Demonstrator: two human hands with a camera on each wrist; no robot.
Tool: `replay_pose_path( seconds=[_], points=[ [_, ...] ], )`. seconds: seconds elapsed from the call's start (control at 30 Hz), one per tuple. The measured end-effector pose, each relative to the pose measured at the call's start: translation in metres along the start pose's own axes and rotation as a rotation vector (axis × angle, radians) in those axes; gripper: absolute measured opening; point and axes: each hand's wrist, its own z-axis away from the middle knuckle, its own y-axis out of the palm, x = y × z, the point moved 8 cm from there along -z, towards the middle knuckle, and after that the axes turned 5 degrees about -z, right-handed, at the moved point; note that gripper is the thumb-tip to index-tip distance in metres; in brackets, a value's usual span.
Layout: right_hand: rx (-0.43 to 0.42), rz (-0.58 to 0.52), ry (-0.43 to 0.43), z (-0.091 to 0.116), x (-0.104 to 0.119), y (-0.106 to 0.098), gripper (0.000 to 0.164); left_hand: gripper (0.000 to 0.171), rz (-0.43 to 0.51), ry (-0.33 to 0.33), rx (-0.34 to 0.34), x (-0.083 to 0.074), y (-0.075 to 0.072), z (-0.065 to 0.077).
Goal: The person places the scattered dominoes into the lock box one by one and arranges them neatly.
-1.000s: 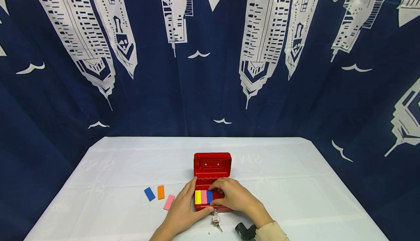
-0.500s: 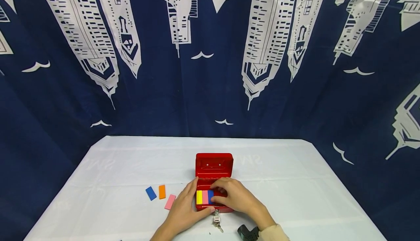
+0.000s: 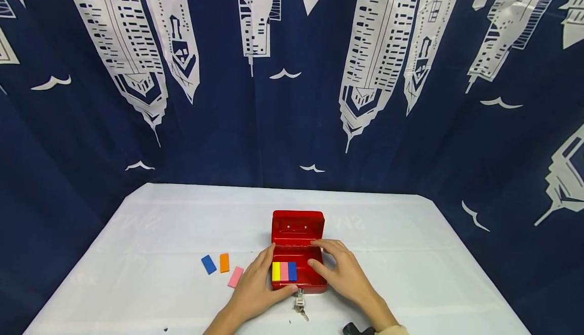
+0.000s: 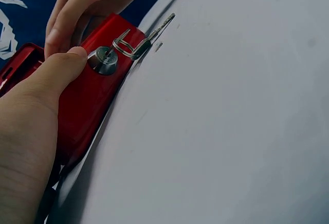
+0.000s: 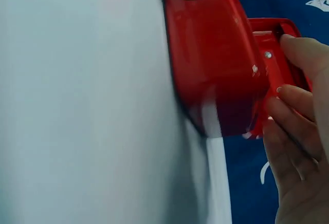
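Note:
A red cash box (image 3: 314, 255) stands with its lid (image 3: 298, 227) raised. Inside, at its left, yellow (image 3: 276, 271), pink (image 3: 284, 271) and blue (image 3: 292, 271) blocks lie side by side. My left hand (image 3: 253, 287) holds the box by its left side, with the thumb on the front rim beside the lock (image 4: 104, 62). Keys on a ring (image 3: 300, 304) hang from that lock. My right hand (image 3: 343, 272) is at the box's right side, fingers spread and nothing held, with the thumb over the rim. In the right wrist view its fingers (image 5: 293, 126) appear apart from the blocks.
Loose on the white table (image 3: 182, 233), left of the box, lie blue (image 3: 209, 264), orange (image 3: 224, 262) and pink (image 3: 235, 276) blocks. A black object (image 3: 358, 330) shows by my right wrist. A dark blue patterned cloth (image 3: 219, 132) rises behind the table.
My right hand has come off the blue block and moved right to the box's right side, its fingers spreading. The left hand keeps its place on the box.

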Motion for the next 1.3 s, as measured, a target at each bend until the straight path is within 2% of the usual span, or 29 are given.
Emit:
replay_pose_path(
  seconds=[0.13, 0.3, 0.4, 0.57, 0.83, 0.97, 1.3],
  points=[
    [-0.049, -0.061, 0.086, 0.005, -0.013, -0.005, 0.051, 0.116, -0.004, 0.002, 0.003, -0.001, 0.000, -0.001],
    [-0.030, -0.136, 0.165, 0.011, -0.025, -0.001, 0.058, 0.117, -0.014, -0.006, 0.003, 0.000, 0.001, -0.001],
    [0.004, -0.181, 0.186, 0.015, -0.030, 0.005, 0.060, 0.117, -0.021, -0.008, 0.001, 0.000, 0.001, -0.001],
    [0.057, -0.224, 0.171, 0.020, -0.034, 0.014, 0.065, 0.117, -0.023, -0.010, 0.001, 0.000, 0.002, 0.000],
    [0.149, -0.083, 0.125, 0.016, -0.037, 0.018, 0.088, 0.116, -0.010, -0.008, -0.007, -0.001, 0.001, -0.001],
    [0.196, -0.077, 0.131, 0.015, -0.037, 0.020, 0.098, 0.115, -0.010, 0.001, -0.017, -0.002, -0.002, -0.002],
    [0.206, -0.033, 0.147, 0.021, -0.040, 0.023, 0.101, 0.116, -0.015, -0.013, 0.004, -0.001, 0.000, -0.001]
  ],
)
